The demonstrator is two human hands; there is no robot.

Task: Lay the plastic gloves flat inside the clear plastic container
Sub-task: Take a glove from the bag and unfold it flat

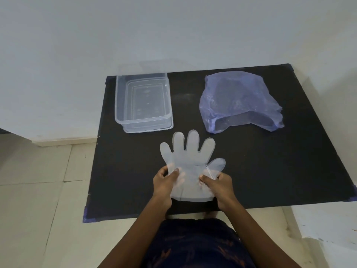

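Item: plastic glove [190, 163], near centre of black mat [270, 171], spread between my left hand [164, 182] and right hand [219, 183], fingers pinched on its cuff sides. Featherlight, limp, slippery; grip edges. Clear container [119, 105] far left, seemingly empty.

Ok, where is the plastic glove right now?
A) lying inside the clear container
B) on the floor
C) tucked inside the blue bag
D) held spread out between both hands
D: the glove is pinched at its sides by the left hand and right hand, over the table, short of the empty container.
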